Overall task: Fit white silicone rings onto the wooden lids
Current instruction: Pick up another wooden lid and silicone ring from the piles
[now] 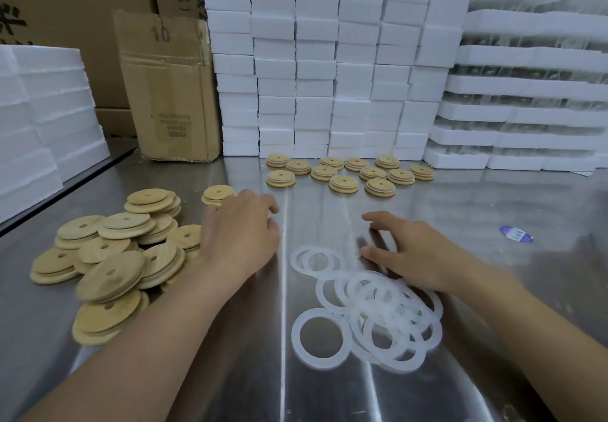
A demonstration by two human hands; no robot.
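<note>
Nearest, the white silicone rings (362, 293) lie overlapping in a heap on the table (493, 224), so a hasty pick could drag up two at once or scatter the rest. Just beyond, the right hand (408, 250) is spread, its fingers holding nothing. The left hand (241, 230) curls its fingers out of sight, so I cannot tell if they grip anything, close beside the loose pile of wooden lids (108, 257), which a nudge might send sliding.
</note>
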